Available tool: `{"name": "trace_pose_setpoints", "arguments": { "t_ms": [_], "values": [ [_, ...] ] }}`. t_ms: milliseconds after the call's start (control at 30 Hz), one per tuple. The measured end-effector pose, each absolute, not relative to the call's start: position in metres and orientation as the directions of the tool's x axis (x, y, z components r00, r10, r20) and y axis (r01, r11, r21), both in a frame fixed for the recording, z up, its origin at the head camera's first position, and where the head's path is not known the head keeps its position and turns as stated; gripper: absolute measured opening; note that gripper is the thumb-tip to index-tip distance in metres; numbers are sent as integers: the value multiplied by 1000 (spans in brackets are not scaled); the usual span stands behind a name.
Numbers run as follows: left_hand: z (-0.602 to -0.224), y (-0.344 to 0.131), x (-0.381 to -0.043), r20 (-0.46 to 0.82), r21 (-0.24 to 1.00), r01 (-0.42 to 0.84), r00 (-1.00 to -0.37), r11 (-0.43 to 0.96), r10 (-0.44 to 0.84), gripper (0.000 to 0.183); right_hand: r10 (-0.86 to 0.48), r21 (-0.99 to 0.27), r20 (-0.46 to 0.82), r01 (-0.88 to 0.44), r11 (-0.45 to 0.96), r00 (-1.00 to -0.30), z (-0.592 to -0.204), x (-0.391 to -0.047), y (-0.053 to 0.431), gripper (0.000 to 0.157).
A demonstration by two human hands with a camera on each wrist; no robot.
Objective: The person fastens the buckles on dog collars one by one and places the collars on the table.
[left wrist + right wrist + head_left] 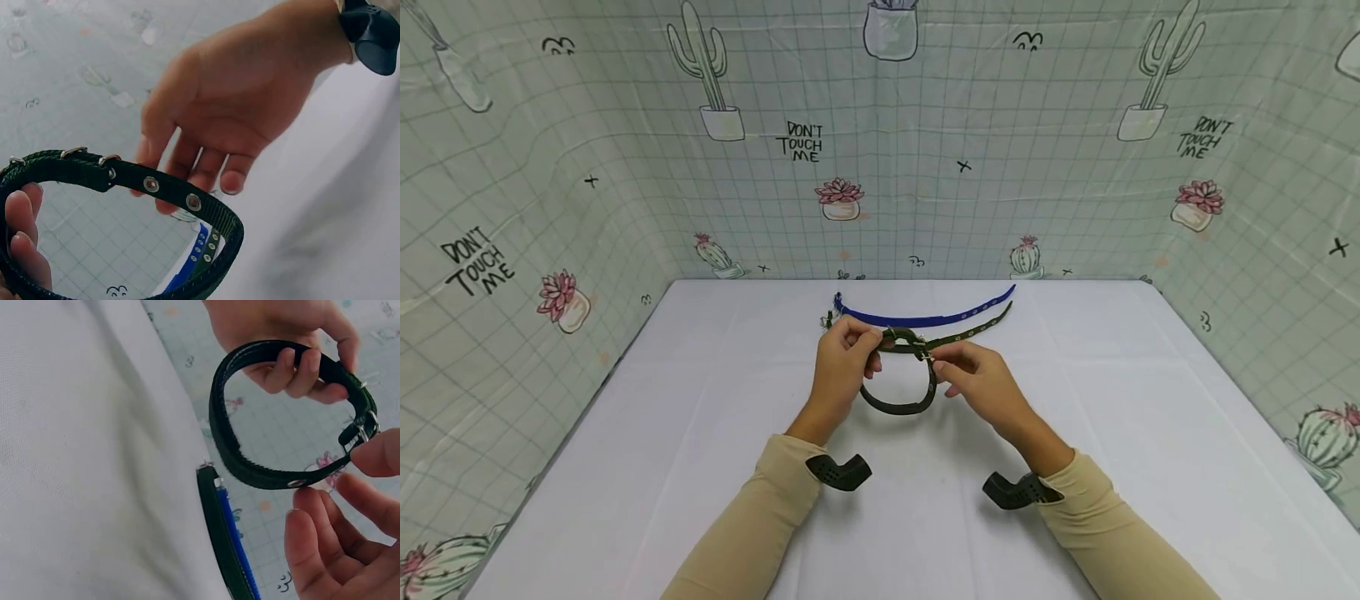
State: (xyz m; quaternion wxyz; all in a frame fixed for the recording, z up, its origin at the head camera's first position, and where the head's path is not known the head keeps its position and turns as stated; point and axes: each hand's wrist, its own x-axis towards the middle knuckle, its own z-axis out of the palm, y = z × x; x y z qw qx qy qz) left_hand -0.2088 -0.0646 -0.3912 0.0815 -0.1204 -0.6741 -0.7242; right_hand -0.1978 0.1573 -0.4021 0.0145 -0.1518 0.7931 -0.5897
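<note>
A dark green collar (898,408), buckled into a loop, is held up above the white table. My left hand (842,358) grips its upper left part, with fingertips inside the loop in the right wrist view. At the loop's other side, my right hand (981,379) pinches the strap by the metal buckle (369,428) with thumb and forefinger. Metal eyelets (194,202) show along the strap near the right fingers in the left wrist view. Behind the hands lie a blue collar (910,322) and another green collar (973,332), both unbuckled.
The white tabletop (700,400) stretches out on both sides of the arms. A printed grid curtain (925,225) stands around its back and sides. Each wrist carries a black camera mount (842,472).
</note>
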Motion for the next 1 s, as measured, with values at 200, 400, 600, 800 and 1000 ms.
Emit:
{"name": "trace_pose_setpoints", "arguments": {
  "t_ms": [200, 400, 600, 800, 1000],
  "values": [
    [-392, -68, -213, 216, 957, 211, -976, -198, 1, 10, -282, -943, 70, -156, 295, -957, -405, -199, 156, 30],
    [-394, -69, -215, 212, 953, 211, -977, -217, -19, 9, -300, -954, 37, -123, 273, -953, -407, -199, 155, 32],
    [-397, -67, -215, 261, 965, 262, -965, 5, 25, 14, -260, -967, 49, -111, 229, -964, -408, -200, 152, 31],
    [-400, -67, -214, 316, 834, 296, -948, 467, 36, 13, -206, -984, 51, -84, 157, -977, -415, -203, 149, 30],
    [-402, -73, -216, 292, 607, 244, -954, 757, 73, 16, -214, -987, 8, -43, 156, -977, -425, -209, 142, 31]
  ]
}}
